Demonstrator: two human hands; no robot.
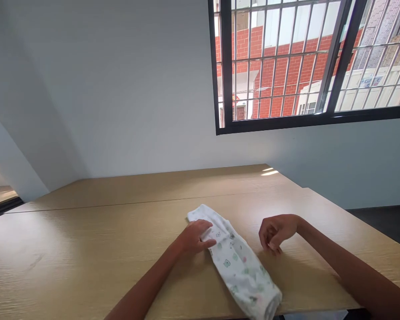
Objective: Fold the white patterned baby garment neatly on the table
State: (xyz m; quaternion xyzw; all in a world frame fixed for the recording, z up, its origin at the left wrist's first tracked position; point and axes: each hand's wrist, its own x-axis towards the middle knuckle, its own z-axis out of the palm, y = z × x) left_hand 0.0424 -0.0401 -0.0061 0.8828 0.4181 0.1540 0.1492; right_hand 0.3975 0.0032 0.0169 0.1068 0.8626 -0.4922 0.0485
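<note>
A white cloth (235,258) printed with small green and pink figures lies folded into a long strip, slanting across the table. Its near end, rounded and thick, hangs over the table's front edge. My left hand (197,236) rests on the cloth's left side towards the far end, thumb and fingers spread; the other fingertips are partly hidden. To the right of the cloth, apart from it, my right hand (277,233) hovers low by the tabletop with fingers loosely bent and nothing in them.
The wooden table (96,249) has a seam across its back part and reaches a grey wall (136,89). A barred window (280,62) with a black frame is at the upper right. Dark floor (383,226) shows beyond the table's right edge.
</note>
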